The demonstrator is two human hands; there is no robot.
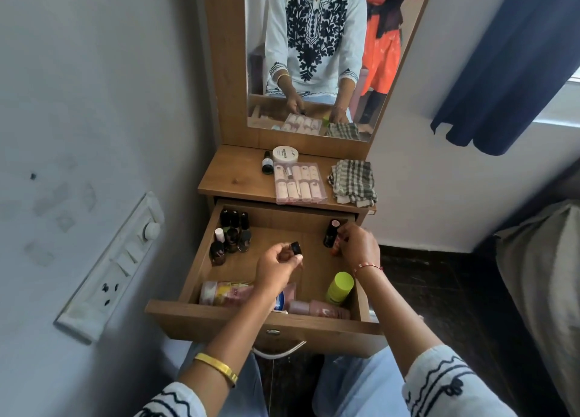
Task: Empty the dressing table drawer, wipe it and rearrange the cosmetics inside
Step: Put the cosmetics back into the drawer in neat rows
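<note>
Both hands work low in the frame over the open drawer (201, 317), left hand (277, 270) pinching a small bottle (294, 249), right hand (357, 244) gripping another (332, 233); best set upright, grouped beside the bottles (230, 236) at left

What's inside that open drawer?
In the drawer: small dark bottles back left, a lime-capped bottle, pink tubes along the front. The left hand hides part of the front row.

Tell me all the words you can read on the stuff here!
"NAIL POLISH": on the lid of the white round tub on the tabletop; its smaller print is too blurred.
Pink pouch in the drawer: letters too blurred to read.
Clear box of small tubes: print too small.
Nothing else carries readable text.
</note>
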